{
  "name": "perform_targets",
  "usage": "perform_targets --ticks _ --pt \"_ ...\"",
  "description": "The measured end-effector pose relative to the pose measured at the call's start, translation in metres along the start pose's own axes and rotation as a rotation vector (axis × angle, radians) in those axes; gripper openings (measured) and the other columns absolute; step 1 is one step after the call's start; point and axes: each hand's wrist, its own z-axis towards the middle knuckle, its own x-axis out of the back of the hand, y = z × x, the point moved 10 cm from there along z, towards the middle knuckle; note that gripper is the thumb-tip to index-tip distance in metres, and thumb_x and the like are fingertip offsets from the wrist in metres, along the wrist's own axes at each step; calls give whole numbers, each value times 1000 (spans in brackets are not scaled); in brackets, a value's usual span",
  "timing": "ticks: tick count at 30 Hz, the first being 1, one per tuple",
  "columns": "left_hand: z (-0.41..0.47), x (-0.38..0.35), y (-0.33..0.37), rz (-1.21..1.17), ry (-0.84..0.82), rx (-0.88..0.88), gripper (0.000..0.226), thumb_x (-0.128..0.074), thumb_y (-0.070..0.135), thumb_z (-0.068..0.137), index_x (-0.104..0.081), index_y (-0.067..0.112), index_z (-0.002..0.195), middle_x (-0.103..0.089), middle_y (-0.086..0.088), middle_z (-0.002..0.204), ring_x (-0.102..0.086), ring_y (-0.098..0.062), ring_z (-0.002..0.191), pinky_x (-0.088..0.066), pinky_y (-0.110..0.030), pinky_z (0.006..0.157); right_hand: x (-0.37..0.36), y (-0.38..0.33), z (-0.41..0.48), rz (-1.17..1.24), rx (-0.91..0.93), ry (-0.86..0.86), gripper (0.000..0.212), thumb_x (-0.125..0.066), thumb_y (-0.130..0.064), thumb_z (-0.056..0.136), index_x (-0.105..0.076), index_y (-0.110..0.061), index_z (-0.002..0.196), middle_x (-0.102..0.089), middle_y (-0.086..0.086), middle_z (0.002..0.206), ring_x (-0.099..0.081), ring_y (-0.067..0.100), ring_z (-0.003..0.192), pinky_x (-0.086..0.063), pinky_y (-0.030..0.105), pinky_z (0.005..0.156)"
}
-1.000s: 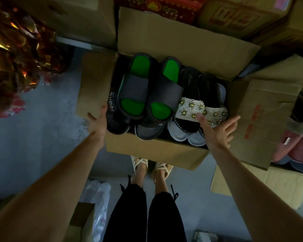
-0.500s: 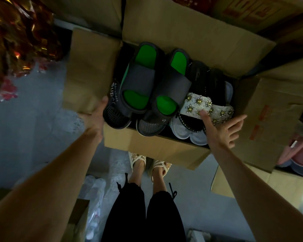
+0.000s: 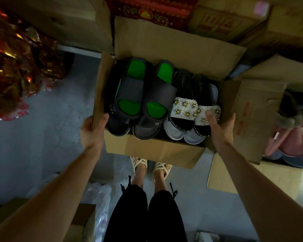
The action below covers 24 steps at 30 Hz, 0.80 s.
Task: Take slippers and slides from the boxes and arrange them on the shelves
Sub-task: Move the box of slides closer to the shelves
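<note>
From the head camera, looking straight down, an open cardboard box [image 3: 147,149] sits in front of the person at arm's reach, above their 2 feet in pale woven sandals [image 3: 141,165]. The left hand [image 3: 92,131] grips the box at its near left corner – thumb hooked over the edge of the left flap, the other fingers hidden behind the cardboard. The right hand [image 3: 220,133] holds the near right corner: its thumb lies inside, touching the strap of the nearest slide, the forefinger runs outside the wall, and the rest of the fingers cannot be seen. Inside the box, on the left, lie 2 dark grey slides [image 3: 131,91] with bright green insoles, side by side and overlapping, toes toward the person. To their right lie 2 black slides with white studded straps [image 3: 185,107], resting on paler grey footwear [image 3: 173,131] underneath. All 4 box flaps stand open. Further right, another open carton holds pink furry slippers [image 3: 290,142]. Behind the box are stacked cartons, 1 of them red and printed [image 3: 147,11]. Shiny red-and-gold foil goods [image 3: 12,58] fill the left edge – below them, grey floor [image 3: 42,128].
</note>
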Motion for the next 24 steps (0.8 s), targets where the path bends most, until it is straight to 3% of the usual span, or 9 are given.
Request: perform_targets --ticks 4,11,14,19,24 --pt "24 -21 35 111 -46 -68 41 -56 46 87 -57 11 110 -63 -5 97 -59 -21 89 -43 -29 69 10 3 15 43 -25 18 91 -53 -58 86 -7 -16 152 -27 7 155 -28 27 141 -27 39 113" --pt "50 -57 86 271 -47 -178 45 -37 39 98 -50 7 127 -55 -17 126 -51 -30 116 -31 -23 77 16 9 40 44 -22 93 53 -47 -46 94 -42 -16 138 -55 6 132 -49 26 122 -34 26 90" --pt "54 -64 90 340 -51 -164 47 -32 40 100 -50 7 127 -54 -18 124 -51 -30 115 -32 -25 77 15 13 44 30 -23 108 46 -45 -45 96 -49 -17 131 -59 7 127 -52 27 119 -36 26 88" --pt "63 -61 87 424 -6 -220 48 -34 39 99 -55 -1 116 -58 -24 115 -56 -35 107 -43 -37 82 20 12 49 -43 -18 170 41 -38 -37 100 -60 -7 117 -63 18 114 -56 34 107 -31 24 71" --pt "63 -58 91 542 23 -272 49 -34 36 100 -56 -8 108 -58 -29 111 -55 -41 104 -43 -41 82 25 9 48 -107 -6 224 40 -38 -30 101 -61 -1 116 -62 24 117 -55 39 109 -39 35 80"
